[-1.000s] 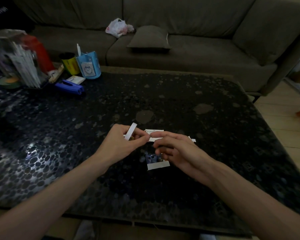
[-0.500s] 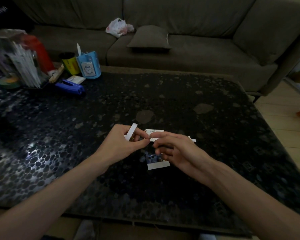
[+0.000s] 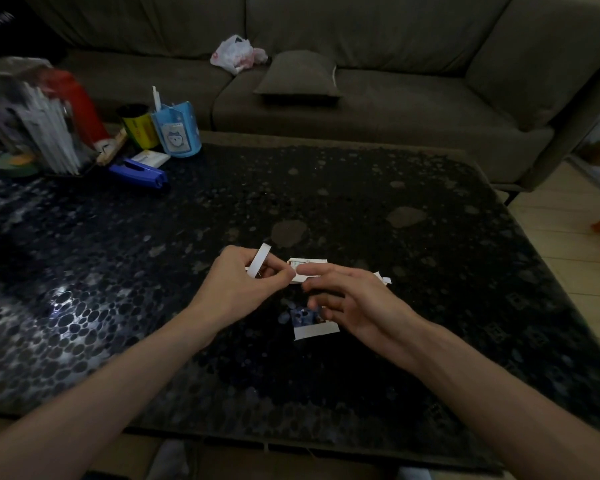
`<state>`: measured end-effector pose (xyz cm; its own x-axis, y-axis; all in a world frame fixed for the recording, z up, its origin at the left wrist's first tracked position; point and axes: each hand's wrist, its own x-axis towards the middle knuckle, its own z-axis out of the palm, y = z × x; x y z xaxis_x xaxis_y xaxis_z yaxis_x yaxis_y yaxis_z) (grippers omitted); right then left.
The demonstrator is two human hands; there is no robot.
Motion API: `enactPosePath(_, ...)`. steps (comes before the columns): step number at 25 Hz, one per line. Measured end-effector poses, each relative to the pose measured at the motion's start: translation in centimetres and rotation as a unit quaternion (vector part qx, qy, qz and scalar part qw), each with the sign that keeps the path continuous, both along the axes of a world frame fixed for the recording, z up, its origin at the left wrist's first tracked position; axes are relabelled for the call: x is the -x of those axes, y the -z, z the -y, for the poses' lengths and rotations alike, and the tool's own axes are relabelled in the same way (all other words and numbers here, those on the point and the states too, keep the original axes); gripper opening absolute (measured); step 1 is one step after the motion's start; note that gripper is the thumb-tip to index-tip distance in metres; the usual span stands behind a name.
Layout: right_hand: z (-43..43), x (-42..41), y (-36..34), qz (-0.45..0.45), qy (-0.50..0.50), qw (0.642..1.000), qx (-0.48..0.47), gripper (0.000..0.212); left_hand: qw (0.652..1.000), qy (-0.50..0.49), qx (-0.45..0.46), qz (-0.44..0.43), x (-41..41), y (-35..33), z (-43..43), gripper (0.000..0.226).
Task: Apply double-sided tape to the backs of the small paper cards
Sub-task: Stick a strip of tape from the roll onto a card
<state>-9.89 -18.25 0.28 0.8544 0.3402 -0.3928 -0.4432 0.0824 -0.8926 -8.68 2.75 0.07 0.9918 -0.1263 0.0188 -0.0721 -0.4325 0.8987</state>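
Looks down on a dark, pebble-patterned surface point(image 3: 361, 202) in a dim room, with two bare forearms reaching in from the near edge. Pinches a short white tape strip point(image 3: 260, 260) in the left hand point(image 3: 243, 285), thumb and fingertips closed on its lower end, free end sticking up and away. Lays the right hand point(image 3: 354, 303) just beside it, index finger straight and flat across the near edge of a small white paper card point(image 3: 307, 264) lying on the surface, fingertip touching the left thumb. Leaves the other fingers loosely curled, holding nothing visible. Shows a second card point(image 3: 314, 323), picture side up, nearer the body and partly hidden behind those curled fingers, and a few white scraps point(image 3: 383, 278) just past the right knuckles.

Differs hardly at all from a second ago: same pinch, same pressing finger, cards in the same spots, strip at the same tilt. Suggests a pause in fine work, probably freeing or lining up the tape, with nothing yet laid on the card's back. Cannot tell whether the pressed card already carries tape.

Has a blue stapler point(image 3: 141, 173) and a blue pen holder point(image 3: 177, 131) well apart at the far left, in front of a grey sofa point(image 3: 395, 98).
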Motion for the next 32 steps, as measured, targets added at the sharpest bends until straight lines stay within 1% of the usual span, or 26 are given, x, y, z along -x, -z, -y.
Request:
enactPosePath(7, -1.1, 0.5, 0.1, 0.064, 0.003, 0.997, 0.048, 0.028, 1.0, -0.025, 0.0, 0.013, 0.0, -0.4, 0.1, 0.016)
enactPosePath(10, -1.2, 0.6, 0.1, 0.085, 0.002, 0.995, 0.053, 0.032, 0.999, -0.036, 0.0, 0.011, 0.0, -0.5, 0.2, 0.013)
enactPosePath(16, -1.0, 0.8, 0.1, 0.096, -0.001, 0.992, 0.077, 0.038, 0.999, -0.043, -0.001, 0.002, -0.1, -0.2, 0.1, 0.013)
enactPosePath(19, -1.3, 0.9, 0.1, 0.089, -0.002, 0.992, 0.084, 0.046, 0.999, -0.042, 0.003, -0.003, -0.1, -0.2, 0.3, 0.015)
enactPosePath(21, -1.4, 0.8, 0.1, 0.083, 0.015, 0.992, 0.099, 0.051, 0.999, -0.046, 0.015, -0.012, -0.1, -0.3, 0.4, 0.011)
enactPosePath(22, -1.2, 0.7, 0.2, 0.085, 0.031, 0.99, 0.108, 0.049, 0.999, -0.044, 0.02, -0.014, 0.0, -0.3, 0.4, 0.009)
enactPosePath(25, -0.5, 0.3, 0.2, 0.105, 0.065, 0.983, 0.14, 0.014, 0.999, -0.024, 0.031, -0.026, 0.0, -0.2, 0.4, 0.007)
enactPosePath(26, -0.3, 0.2, 0.3, 0.105, 0.065, 0.982, 0.143, 0.01, 0.999, -0.018, 0.031, -0.03, 0.0, -0.2, 0.3, 0.007)
enactPosePath(32, -0.5, 0.0, 0.6, 0.067, 0.066, 0.987, 0.128, 0.011, 0.998, 0.013, 0.032, -0.044, -0.1, 0.0, 0.5, 0.009)
